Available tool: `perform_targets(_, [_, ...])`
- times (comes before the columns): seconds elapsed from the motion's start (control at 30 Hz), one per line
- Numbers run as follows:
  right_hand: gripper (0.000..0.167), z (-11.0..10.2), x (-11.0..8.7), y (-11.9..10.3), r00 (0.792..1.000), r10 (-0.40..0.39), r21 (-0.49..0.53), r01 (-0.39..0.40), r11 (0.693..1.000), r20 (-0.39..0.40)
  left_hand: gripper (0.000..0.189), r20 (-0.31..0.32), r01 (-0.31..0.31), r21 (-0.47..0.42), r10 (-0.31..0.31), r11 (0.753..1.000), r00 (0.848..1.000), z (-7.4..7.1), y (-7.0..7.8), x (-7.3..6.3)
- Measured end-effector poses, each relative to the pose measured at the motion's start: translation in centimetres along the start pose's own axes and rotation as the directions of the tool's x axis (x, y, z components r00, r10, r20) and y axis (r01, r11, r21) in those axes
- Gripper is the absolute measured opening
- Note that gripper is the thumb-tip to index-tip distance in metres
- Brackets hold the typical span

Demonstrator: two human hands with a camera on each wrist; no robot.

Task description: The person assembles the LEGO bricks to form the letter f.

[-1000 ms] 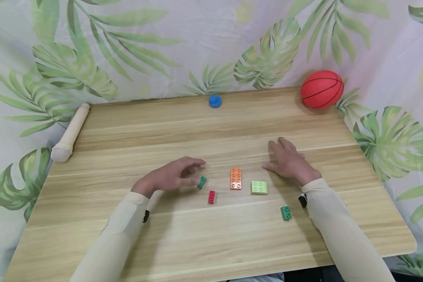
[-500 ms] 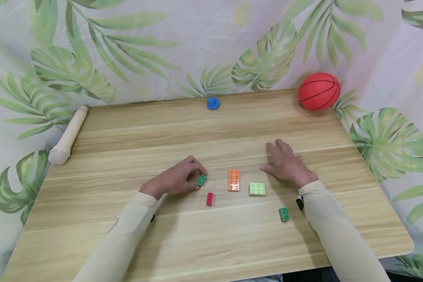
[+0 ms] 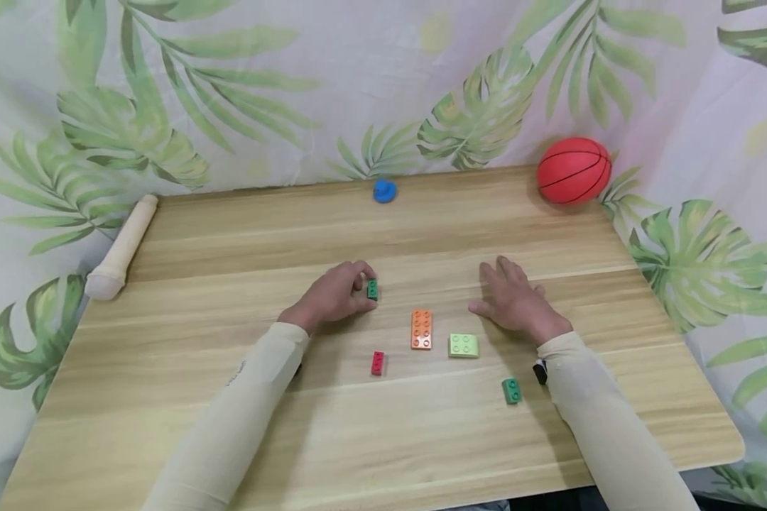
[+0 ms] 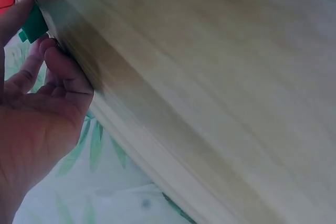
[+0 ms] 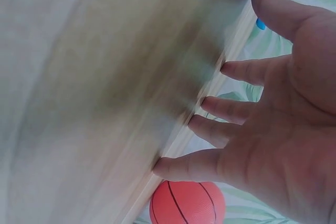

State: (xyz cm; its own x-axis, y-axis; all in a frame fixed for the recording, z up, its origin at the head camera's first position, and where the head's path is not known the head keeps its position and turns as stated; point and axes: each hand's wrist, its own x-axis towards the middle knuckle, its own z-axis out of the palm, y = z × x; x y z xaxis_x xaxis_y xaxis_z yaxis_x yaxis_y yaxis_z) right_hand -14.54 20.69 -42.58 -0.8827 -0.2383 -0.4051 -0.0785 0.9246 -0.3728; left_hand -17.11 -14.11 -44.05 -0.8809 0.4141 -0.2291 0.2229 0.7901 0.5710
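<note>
My left hand [image 3: 339, 292] pinches a small green building brick [image 3: 373, 289] between thumb and fingers, left of the table's middle. In the left wrist view the same green brick [image 4: 34, 23] shows between the fingertips, close to the tabletop. My right hand [image 3: 513, 299] lies with fingers spread and holds nothing; in the right wrist view its fingertips [image 5: 169, 167] rest on the wood. Between the hands lie an orange brick [image 3: 422, 330] and a light green brick [image 3: 463, 345]. Nearer to me are a red brick [image 3: 377, 363] and a second green brick [image 3: 511, 391].
The wooden table [image 3: 243, 234] meets a leaf-printed cloth at its back. A blue rubber duck [image 3: 385, 191] sits at the back edge, a red ball [image 3: 574, 171] in the back right corner. A pale microphone-shaped object [image 3: 123, 248] lies along the left edge.
My left hand has closed on the green brick and moved it away from me, turning it straighter. The right hand has stayed in place; the head view has shifted slightly.
</note>
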Motion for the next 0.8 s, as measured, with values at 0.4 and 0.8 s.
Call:
perform_targets(0.4, [0.072, 0.2, -0.9, -2.9, 0.993, -0.112, 0.001, 0.112, 0.994, -0.029, 0.038, -0.005, 0.047, 0.011, -0.047, 0.999, 0.999, -0.4, 0.0, 0.6])
perform_targets(0.8, [0.060, 2.9, -2.8, -12.7, 0.914, -0.403, -0.059, 0.406, 0.912, 0.052, 0.032, 0.000, 0.058, -0.018, -0.058, 0.998, 0.998, -0.6, -0.1, 1.1])
